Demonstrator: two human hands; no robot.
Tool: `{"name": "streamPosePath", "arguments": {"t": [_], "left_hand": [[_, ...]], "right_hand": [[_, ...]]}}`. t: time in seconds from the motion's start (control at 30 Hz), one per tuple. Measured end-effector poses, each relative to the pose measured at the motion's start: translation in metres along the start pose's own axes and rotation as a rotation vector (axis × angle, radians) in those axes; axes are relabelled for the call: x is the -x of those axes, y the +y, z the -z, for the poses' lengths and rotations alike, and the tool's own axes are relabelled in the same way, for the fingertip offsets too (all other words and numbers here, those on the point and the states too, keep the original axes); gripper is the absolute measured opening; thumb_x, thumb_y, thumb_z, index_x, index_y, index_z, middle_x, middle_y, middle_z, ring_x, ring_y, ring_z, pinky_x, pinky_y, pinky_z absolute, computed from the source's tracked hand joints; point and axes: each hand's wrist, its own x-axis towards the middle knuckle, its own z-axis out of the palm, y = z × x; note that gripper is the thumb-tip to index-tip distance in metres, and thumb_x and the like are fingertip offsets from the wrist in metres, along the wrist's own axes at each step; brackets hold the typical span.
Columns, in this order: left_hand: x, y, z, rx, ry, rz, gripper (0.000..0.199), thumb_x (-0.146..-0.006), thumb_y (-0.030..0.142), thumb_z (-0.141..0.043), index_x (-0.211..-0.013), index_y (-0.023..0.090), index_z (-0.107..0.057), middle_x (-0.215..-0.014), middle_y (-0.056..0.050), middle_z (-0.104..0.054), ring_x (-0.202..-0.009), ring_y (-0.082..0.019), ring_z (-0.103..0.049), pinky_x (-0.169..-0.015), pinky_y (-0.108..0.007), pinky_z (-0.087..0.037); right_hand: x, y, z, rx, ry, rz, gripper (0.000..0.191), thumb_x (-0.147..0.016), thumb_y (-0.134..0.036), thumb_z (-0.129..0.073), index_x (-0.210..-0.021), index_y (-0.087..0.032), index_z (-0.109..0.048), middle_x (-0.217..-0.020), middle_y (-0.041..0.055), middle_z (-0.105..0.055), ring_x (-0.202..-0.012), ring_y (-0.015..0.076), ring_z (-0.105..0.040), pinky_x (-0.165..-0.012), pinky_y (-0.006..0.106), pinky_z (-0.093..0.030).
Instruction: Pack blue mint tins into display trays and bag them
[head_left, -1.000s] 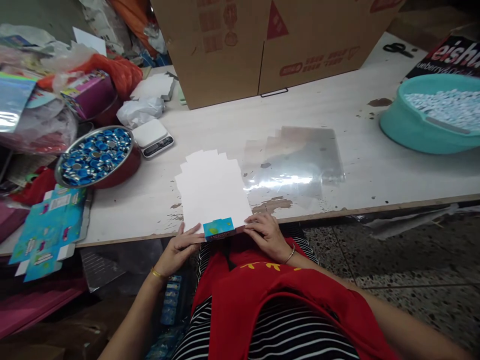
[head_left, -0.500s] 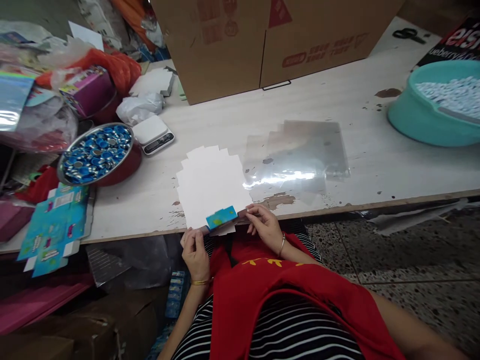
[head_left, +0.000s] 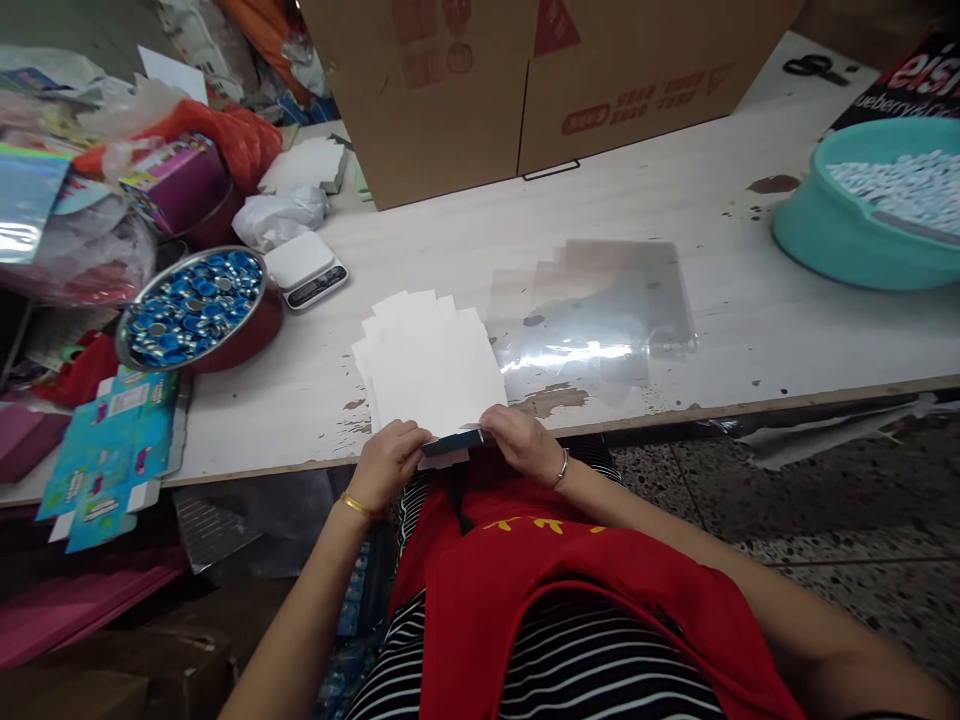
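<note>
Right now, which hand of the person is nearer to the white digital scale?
Left. The left hand is below and right of the scale in view, at one end of the card; the right hand is farther right, at the card's other end.

"eis" and "ueberry&" on black packaging (head_left: 894,92), far right beyond the right hand (head_left: 525,440), red print (head_left: 628,108) on carton (head_left: 450,135) ahead, unreadable

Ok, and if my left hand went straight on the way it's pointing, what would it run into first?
Setting aside the dark card piece at its fingertips, your left hand would most likely meet the white sheets first, though it might pass just above them; the depth is unclear.
</note>
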Motion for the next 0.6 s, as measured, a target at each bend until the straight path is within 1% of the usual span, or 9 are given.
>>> {"name": "streamPosePath", "arguments": {"t": [0.07,0.1,0.17,0.27,0.33,0.37,0.47,0.53,0.6], "left_hand": [[-0.010,-0.006,0.005,0.020,-0.098,-0.025,0.024,-0.081,0.015,-0.047,-0.085,0.026,-0.068,-0.075,-0.003,-0.064,-0.075,-0.019,-0.055,-0.063,-0.028,-0.039],[-0.015,-0.008,0.006,0.054,-0.136,-0.013,0.023,-0.081,0.017,-0.048,-0.084,0.026,-0.068,-0.075,-0.002,-0.065,-0.074,-0.019,-0.056,-0.063,-0.028,-0.039],[-0.025,-0.011,0.007,0.154,-0.201,0.069,0.020,-0.083,0.025,-0.050,-0.079,0.025,-0.070,-0.072,-0.001,-0.066,-0.069,-0.017,-0.057,-0.061,-0.026,-0.039],[-0.036,-0.008,0.008,0.220,-0.249,0.217,0.028,-0.084,0.038,-0.052,-0.070,0.021,-0.071,-0.062,0.000,-0.064,-0.058,-0.014,-0.055,-0.053,-0.024,-0.035],[-0.041,0.000,0.010,0.146,-0.271,0.237,0.029,-0.083,0.038,-0.053,-0.070,0.020,-0.071,-0.061,-0.001,-0.065,-0.058,-0.014,-0.054,-0.052,-0.023,-0.033],[-0.043,0.006,0.011,0.085,-0.282,0.230,0.028,-0.083,0.035,-0.052,-0.071,0.020,-0.072,-0.065,-0.001,-0.067,-0.061,-0.014,-0.055,-0.054,-0.023,-0.033],[-0.049,0.024,0.012,-0.110,-0.325,0.221,0.026,-0.084,0.027,-0.050,-0.075,0.020,-0.072,-0.076,-0.003,-0.070,-0.071,-0.015,-0.059,-0.058,-0.024,-0.034],[-0.052,0.033,0.012,-0.198,-0.338,0.225,0.026,-0.085,0.024,-0.048,-0.077,0.020,-0.072,-0.079,-0.005,-0.068,-0.075,-0.017,-0.060,-0.061,-0.026,-0.036],[-0.054,0.038,0.012,-0.234,-0.330,0.218,0.024,-0.086,0.022,-0.048,-0.083,0.019,-0.072,-0.086,-0.006,-0.066,-0.078,-0.018,-0.061,-0.063,-0.027,-0.039]], "right_hand": [[-0.001,0.008,-0.001,0.104,-0.055,0.103,0.029,-0.090,-0.006,-0.029,-0.089,-0.017,-0.056,-0.086,0.0099,-0.061,-0.076,0.0178,-0.056,-0.068,0.030,-0.049],[-0.001,0.012,-0.003,0.131,-0.062,0.138,0.030,-0.090,-0.006,-0.029,-0.090,-0.016,-0.057,-0.088,0.0104,-0.061,-0.076,0.0175,-0.056,-0.068,0.030,-0.049],[0.000,0.017,-0.006,0.141,-0.039,0.175,0.029,-0.091,-0.007,-0.029,-0.094,-0.016,-0.057,-0.091,0.0106,-0.062,-0.079,0.0170,-0.058,-0.070,0.030,-0.050],[0.001,0.018,-0.008,0.084,0.056,0.187,0.026,-0.091,-0.007,-0.032,-0.099,-0.016,-0.056,-0.096,0.0118,-0.064,-0.088,0.0171,-0.060,-0.077,0.032,-0.053],[0.003,0.015,-0.006,0.031,0.100,0.196,0.025,-0.089,-0.007,-0.036,-0.105,-0.014,-0.054,-0.106,0.0150,-0.063,-0.100,0.0188,-0.060,-0.082,0.035,-0.054],[0.004,0.013,-0.003,0.005,0.098,0.206,0.027,-0.088,-0.007,-0.037,-0.110,-0.013,-0.053,-0.112,0.0173,-0.061,-0.107,0.0203,-0.058,-0.085,0.037,-0.054],[0.007,0.008,0.003,-0.035,0.001,0.257,0.042,-0.084,-0.014,-0.045,-0.125,-0.009,-0.044,-0.130,0.0236,-0.050,-0.120,0.0255,-0.050,-0.090,0.044,-0.052],[0.008,0.008,0.002,0.004,-0.032,0.286,0.048,-0.084,-0.018,-0.050,-0.130,-0.007,-0.041,-0.132,0.0253,-0.048,-0.119,0.0275,-0.051,-0.090,0.045,-0.052],[0.007,0.010,-0.003,0.066,0.018,0.301,0.042,-0.086,-0.017,-0.048,-0.127,-0.007,-0.044,-0.126,0.0242,-0.054,-0.113,0.0267,-0.056,-0.086,0.044,-0.054]]}}
